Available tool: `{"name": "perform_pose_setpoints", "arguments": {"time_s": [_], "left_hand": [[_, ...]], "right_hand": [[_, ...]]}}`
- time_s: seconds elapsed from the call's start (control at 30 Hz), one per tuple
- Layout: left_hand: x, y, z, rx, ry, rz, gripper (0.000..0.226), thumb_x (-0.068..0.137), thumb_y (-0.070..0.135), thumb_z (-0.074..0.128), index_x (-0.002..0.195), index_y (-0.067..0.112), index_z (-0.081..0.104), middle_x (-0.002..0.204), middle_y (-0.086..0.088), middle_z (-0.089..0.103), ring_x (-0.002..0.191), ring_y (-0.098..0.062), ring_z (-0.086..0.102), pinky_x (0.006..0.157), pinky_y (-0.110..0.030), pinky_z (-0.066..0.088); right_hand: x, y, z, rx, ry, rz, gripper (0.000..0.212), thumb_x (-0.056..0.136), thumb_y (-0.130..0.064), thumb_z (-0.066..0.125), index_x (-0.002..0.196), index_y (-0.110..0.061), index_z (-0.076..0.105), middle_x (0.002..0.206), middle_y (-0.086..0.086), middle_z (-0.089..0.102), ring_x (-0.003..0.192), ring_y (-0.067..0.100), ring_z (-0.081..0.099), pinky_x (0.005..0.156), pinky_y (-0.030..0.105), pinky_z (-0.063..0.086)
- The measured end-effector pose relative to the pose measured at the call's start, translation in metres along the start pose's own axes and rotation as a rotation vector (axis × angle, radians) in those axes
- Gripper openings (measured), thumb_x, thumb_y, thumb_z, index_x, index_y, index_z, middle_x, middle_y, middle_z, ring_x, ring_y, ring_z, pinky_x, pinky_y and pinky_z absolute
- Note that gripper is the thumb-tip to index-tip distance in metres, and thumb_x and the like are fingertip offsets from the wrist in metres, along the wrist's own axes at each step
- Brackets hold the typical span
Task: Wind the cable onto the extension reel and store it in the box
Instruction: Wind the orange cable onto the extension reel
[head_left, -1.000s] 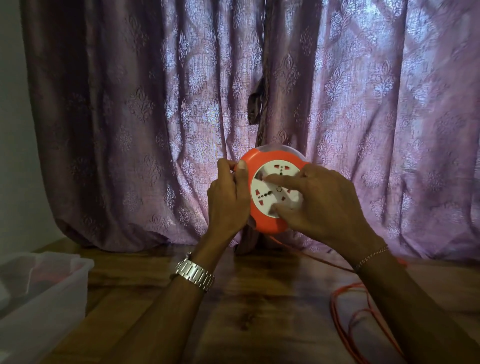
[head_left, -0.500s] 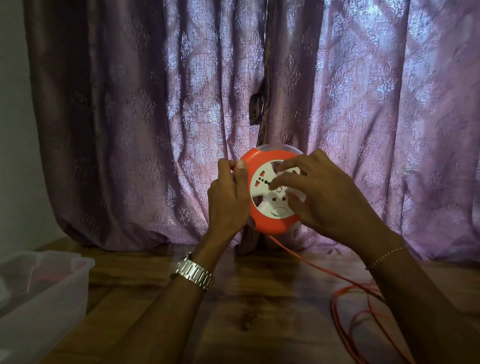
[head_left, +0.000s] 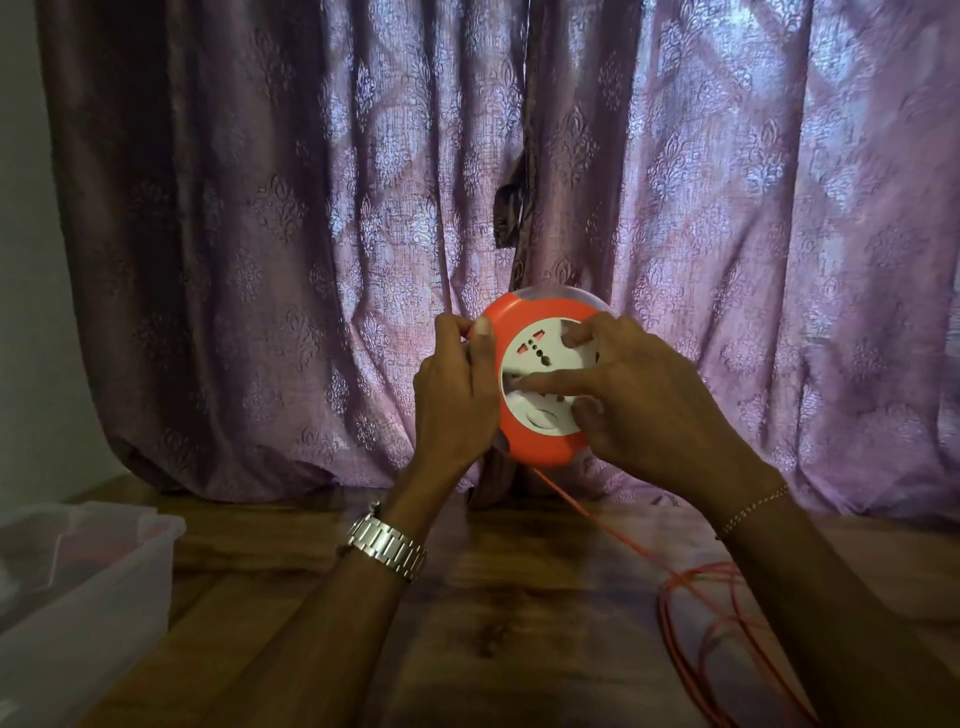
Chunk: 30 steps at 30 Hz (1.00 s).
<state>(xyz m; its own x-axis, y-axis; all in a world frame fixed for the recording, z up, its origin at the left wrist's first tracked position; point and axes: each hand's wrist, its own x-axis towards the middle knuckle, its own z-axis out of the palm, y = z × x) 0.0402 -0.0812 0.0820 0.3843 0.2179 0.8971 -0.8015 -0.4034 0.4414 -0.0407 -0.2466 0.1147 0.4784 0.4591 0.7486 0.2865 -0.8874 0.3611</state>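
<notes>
An orange extension reel (head_left: 524, 441) with a white socket face is held upright in the air before the curtain. My left hand (head_left: 457, 395) grips its left rim, thumb on the front edge. My right hand (head_left: 639, 400) lies over the white face, fingers pressed into it. An orange cable (head_left: 597, 522) runs taut from the reel's underside down to the right, ending in loose loops (head_left: 696, 613) on the wooden table. A translucent plastic box (head_left: 104, 587) stands open at the lower left.
A purple patterned curtain (head_left: 311, 234) hangs right behind the reel and rests on the wooden table (head_left: 467, 597). A pale wall shows at the far left. The cable loops partly disappear under my right forearm.
The white socket face has turned under my right hand's fingers. The cable below the reel has pulled straighter and the loops on the table have shifted. My left hand has kept its grip.
</notes>
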Motion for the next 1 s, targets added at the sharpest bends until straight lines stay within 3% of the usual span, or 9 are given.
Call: {"name": "perform_pose_setpoints", "arguments": {"time_s": [0.07,0.17,0.27,0.4,0.5,0.57,0.6,0.73,1.0], "left_hand": [[0.0,0.0,0.0,-0.002,0.0,-0.008,0.04,0.098,0.059,0.025,0.094,0.024,0.043,0.067,0.007,0.059,0.069,-0.031,0.063,0.061,-0.047,0.05],[0.001,0.001,-0.001,-0.01,-0.001,-0.014,0.04,0.098,0.058,0.026,0.095,0.023,0.044,0.064,0.006,0.057,0.066,-0.03,0.062,0.061,-0.049,0.05],[0.002,0.001,-0.001,-0.012,-0.002,-0.015,0.038,0.099,0.057,0.027,0.095,0.023,0.044,0.062,0.006,0.057,0.064,-0.027,0.062,0.059,-0.05,0.05],[0.003,-0.001,-0.001,-0.018,0.007,-0.015,0.036,0.1,0.056,0.028,0.093,0.024,0.043,0.061,0.005,0.057,0.061,-0.024,0.06,0.057,-0.049,0.05],[0.004,-0.002,-0.002,-0.013,0.016,-0.021,0.036,0.1,0.057,0.027,0.093,0.024,0.043,0.062,0.003,0.058,0.059,-0.023,0.06,0.056,-0.048,0.049],[0.004,-0.003,-0.002,-0.008,0.021,-0.025,0.036,0.1,0.057,0.026,0.093,0.026,0.042,0.062,0.004,0.058,0.059,-0.021,0.06,0.057,-0.047,0.05],[0.004,-0.003,-0.002,-0.01,0.02,-0.022,0.035,0.1,0.056,0.027,0.093,0.026,0.042,0.062,0.004,0.058,0.059,-0.02,0.06,0.056,-0.047,0.05],[0.004,-0.001,-0.001,-0.025,0.013,-0.005,0.033,0.101,0.054,0.027,0.093,0.026,0.042,0.061,0.004,0.056,0.058,-0.022,0.059,0.055,-0.048,0.049],[0.002,0.0,0.0,-0.009,-0.016,0.009,0.045,0.098,0.059,0.025,0.098,0.018,0.044,0.065,0.003,0.058,0.065,-0.032,0.062,0.059,-0.05,0.05]], "right_hand": [[-0.002,-0.002,0.002,-0.007,0.018,0.056,0.053,0.074,-0.035,0.062,0.123,-0.055,0.058,0.109,0.002,0.056,0.096,0.023,0.057,0.068,0.034,0.047],[-0.002,-0.005,0.005,-0.009,0.113,0.166,0.054,0.072,-0.064,0.058,0.125,-0.053,0.057,0.095,0.0,0.062,0.086,0.022,0.063,0.064,0.032,0.048],[-0.001,-0.006,0.01,-0.06,0.186,0.186,0.06,0.073,-0.077,0.055,0.124,-0.047,0.061,0.09,0.0,0.067,0.085,0.023,0.062,0.067,0.033,0.046],[0.002,-0.004,0.009,-0.006,0.217,0.107,0.057,0.078,-0.068,0.063,0.125,-0.034,0.065,0.089,0.005,0.061,0.085,0.027,0.051,0.071,0.04,0.044],[0.003,0.0,0.003,0.08,0.284,-0.028,0.035,0.084,-0.043,0.07,0.113,-0.022,0.071,0.102,0.006,0.062,0.089,0.028,0.05,0.074,0.044,0.045],[0.003,0.003,0.0,0.118,0.258,-0.137,0.02,0.084,-0.019,0.061,0.1,-0.021,0.073,0.116,0.004,0.064,0.095,0.028,0.048,0.077,0.044,0.046],[0.002,0.004,0.0,0.139,0.227,-0.178,0.027,0.081,-0.012,0.053,0.095,-0.023,0.074,0.123,0.004,0.063,0.098,0.027,0.047,0.081,0.042,0.046],[0.002,0.001,0.002,0.08,0.132,-0.23,0.047,0.078,-0.019,0.035,0.093,-0.032,0.078,0.136,0.006,0.059,0.098,0.026,0.049,0.085,0.035,0.043],[0.003,0.0,0.001,0.035,0.012,-0.133,0.05,0.082,-0.026,0.033,0.103,-0.042,0.075,0.134,0.007,0.056,0.107,0.029,0.048,0.091,0.04,0.042]]}}
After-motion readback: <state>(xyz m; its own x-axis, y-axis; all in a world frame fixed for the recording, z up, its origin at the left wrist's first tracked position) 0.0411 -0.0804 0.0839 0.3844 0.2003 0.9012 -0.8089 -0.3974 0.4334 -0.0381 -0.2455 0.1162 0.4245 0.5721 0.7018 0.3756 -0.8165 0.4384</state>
